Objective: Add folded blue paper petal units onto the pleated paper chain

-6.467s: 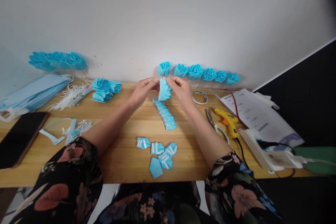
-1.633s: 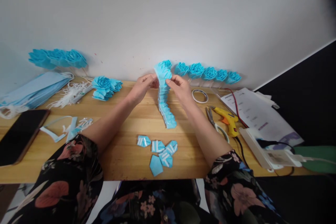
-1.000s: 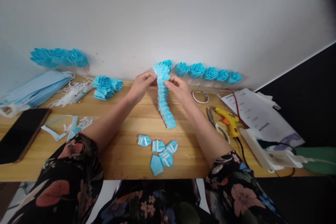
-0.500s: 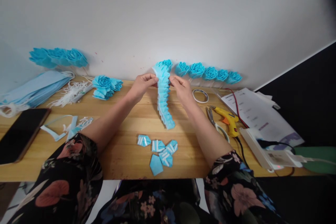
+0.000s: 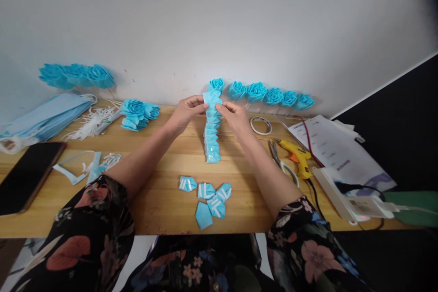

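Note:
Between my hands hangs a strip of overlapping blue folded petals, its lower end towards me. My left hand pinches its upper left edge between thumb and fingers. On the opposite edge, slightly below the top, my right hand is closed on the same strip. A blue flower shows just behind the strip's top. Nearer the table's front lie several loose folded blue petals with white strips on most; one plain blue petal lies lowest.
Blue flowers on sticks lean on the wall, with more flowers at left. Blue masks, white cords and a phone lie left. Right are a tape roll, scissors, a yellow glue gun and a power strip.
The petal strip has straightened, its lower end swinging left and slightly up. Its top has come down a little, showing more of the flower behind. My right hand has shifted slightly left.

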Demonstrator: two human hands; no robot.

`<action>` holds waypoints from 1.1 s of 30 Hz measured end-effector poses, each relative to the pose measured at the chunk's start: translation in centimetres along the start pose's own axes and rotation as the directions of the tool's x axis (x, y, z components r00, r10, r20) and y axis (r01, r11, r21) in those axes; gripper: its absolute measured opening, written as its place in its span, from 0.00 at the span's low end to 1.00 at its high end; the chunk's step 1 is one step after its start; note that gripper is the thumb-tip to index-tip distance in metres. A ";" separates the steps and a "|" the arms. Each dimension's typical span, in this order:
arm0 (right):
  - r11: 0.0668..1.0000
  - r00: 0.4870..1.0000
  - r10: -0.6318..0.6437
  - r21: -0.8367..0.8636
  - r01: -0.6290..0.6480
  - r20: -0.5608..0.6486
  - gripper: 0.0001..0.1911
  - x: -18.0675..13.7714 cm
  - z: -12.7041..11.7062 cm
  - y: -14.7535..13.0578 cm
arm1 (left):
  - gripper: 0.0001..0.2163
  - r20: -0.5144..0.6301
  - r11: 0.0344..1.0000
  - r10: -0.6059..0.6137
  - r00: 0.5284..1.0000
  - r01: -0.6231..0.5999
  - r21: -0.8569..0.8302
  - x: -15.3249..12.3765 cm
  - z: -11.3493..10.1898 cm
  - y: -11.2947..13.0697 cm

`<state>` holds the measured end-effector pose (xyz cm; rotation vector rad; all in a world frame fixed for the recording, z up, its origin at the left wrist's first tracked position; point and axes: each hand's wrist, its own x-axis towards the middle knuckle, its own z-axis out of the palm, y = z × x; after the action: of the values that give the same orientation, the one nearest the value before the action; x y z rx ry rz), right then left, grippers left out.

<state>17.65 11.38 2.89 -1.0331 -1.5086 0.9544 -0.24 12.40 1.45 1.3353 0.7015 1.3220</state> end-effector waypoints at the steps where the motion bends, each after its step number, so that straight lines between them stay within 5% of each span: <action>1: 1.000 1.000 -0.003 -0.002 0.003 0.003 0.16 0.0 0.0 0.0 | 0.18 0.004 1.000 0.009 1.000 -0.009 -0.006 0.0 0.0 0.0; 16: 0.994 0.997 -0.014 0.109 0.005 0.078 0.19 0.2 0.0 0.5 | 0.18 -0.079 0.992 0.114 0.990 -0.117 -0.040 0.4 -0.1 0.7; 27: 1.000 1.000 0.000 -0.026 0.000 0.001 0.15 0.0 0.0 0.0 | 0.24 0.067 0.999 0.051 0.996 -0.051 0.000 0.3 -0.4 0.5; 33: 0.992 1.000 0.021 0.124 -0.023 0.022 0.17 0.3 0.1 0.5 | 0.22 0.057 0.997 0.073 0.996 -0.073 -0.013 0.3 -0.2 0.7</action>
<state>17.63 11.85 2.47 -0.9548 -1.4381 1.0633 -0.57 12.58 2.13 1.3961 0.6107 1.3380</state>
